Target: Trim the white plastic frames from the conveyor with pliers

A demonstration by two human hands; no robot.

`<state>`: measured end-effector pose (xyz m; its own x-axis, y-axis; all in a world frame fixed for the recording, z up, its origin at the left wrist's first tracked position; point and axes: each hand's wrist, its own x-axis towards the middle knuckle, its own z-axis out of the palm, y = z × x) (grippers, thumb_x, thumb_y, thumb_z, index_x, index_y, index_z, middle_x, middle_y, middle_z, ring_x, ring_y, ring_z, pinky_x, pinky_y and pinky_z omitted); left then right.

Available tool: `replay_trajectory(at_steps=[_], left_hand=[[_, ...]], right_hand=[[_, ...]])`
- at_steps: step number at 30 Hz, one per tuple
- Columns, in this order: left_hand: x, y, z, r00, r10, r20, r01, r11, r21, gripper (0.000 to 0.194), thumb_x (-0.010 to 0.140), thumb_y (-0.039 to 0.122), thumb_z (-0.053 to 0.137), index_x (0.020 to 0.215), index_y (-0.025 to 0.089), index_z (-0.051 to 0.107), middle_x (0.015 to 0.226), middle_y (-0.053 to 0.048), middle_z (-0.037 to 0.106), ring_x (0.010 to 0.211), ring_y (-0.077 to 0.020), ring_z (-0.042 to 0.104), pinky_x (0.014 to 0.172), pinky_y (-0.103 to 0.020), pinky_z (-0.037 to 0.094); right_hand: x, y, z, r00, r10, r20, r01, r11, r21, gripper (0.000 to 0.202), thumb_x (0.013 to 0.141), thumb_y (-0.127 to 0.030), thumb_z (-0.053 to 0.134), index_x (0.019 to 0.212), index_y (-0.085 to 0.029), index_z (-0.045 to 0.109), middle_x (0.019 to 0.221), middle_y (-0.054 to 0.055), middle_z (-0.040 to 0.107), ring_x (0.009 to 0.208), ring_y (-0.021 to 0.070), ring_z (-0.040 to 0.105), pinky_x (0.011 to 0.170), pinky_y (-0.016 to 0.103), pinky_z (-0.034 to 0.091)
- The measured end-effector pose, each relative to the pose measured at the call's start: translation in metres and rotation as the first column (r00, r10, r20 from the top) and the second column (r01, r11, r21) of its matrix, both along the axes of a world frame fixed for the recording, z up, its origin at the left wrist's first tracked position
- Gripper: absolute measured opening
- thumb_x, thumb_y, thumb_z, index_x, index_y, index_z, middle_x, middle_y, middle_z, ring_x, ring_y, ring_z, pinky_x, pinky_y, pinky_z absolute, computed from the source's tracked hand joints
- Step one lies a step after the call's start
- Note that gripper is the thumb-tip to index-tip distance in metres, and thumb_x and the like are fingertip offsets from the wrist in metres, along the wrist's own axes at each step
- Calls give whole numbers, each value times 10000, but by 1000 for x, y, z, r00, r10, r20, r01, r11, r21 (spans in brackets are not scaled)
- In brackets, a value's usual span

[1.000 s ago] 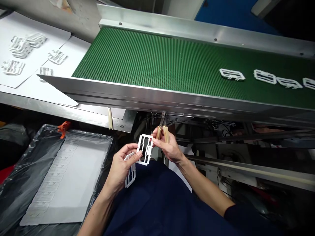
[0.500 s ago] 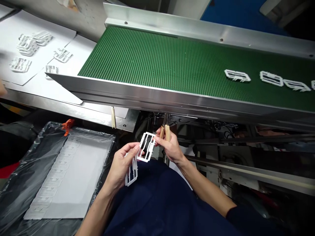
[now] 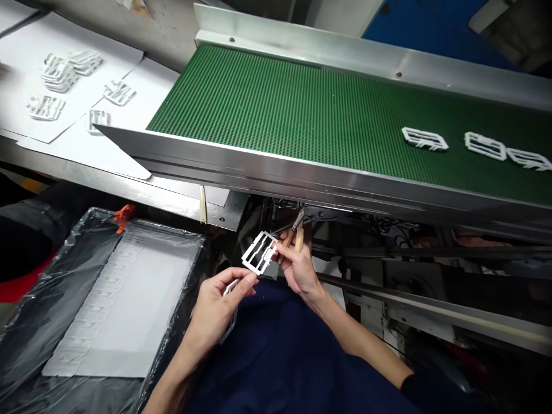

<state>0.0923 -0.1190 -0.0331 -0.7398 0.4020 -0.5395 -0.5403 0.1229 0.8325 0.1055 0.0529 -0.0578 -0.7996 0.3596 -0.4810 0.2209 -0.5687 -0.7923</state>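
Just above my lap, a white plastic frame [image 3: 260, 253] with several slots is tilted between my hands. My right hand [image 3: 298, 267] pinches its right edge and also keeps hold of tan-handled pliers [image 3: 299, 239], whose metal jaws point up and away. My left hand [image 3: 224, 299] is closed on a second white plastic frame [image 3: 231, 287], mostly hidden behind the fingers and palm. The left thumb and fingertips meet the first frame's lower corner; whether they grip it, I cannot tell.
Several white frames lie on the green conveyor belt [image 3: 276, 98] at right. More frames [image 3: 58, 73] are piled on the paper-covered table at upper left. A plastic-lined box [image 3: 172, 322] with an orange clip [image 3: 123, 217] holds a white sheet and a row of frames.
The first frame has turned and its lower end shifted slightly right. My left hand has moved a little right, hiding more of the second frame. The view has shifted slightly.
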Motion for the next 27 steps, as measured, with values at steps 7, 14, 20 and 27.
replay_trajectory(at_steps=[7,14,20,27], left_hand=[[2,1,-4,996,20,-83,-23,999,-36,232,799,412,611,843,190,660,788,-29,662,739,-179,584,728,-277,423],[0,-1,-5,977,-89,-192,57,984,-167,255,829,433,550,785,198,637,733,-19,640,715,-186,565,683,-279,398],[0,1,-7,971,-66,-230,15,976,-215,238,837,401,539,734,203,619,695,1,613,693,-178,544,684,-271,384],[-8,1,-5,980,51,-192,-75,989,-124,235,817,406,578,780,184,646,661,-14,629,737,-184,581,747,-266,408]], right_hand=[[-1,-2,1,1000,-21,-5,22,997,75,288,657,-208,712,871,-210,519,715,-40,524,603,92,511,579,244,463],[3,-3,-3,999,-15,-30,20,989,145,270,682,-222,701,883,-211,522,737,-31,531,619,100,524,595,252,472],[4,-2,-4,998,-27,-56,38,977,209,246,698,-228,694,882,-212,533,770,-28,528,624,94,524,613,249,477],[2,0,-6,999,-38,-10,39,998,58,239,684,-176,674,859,-219,518,712,-42,525,598,90,514,554,223,451]])
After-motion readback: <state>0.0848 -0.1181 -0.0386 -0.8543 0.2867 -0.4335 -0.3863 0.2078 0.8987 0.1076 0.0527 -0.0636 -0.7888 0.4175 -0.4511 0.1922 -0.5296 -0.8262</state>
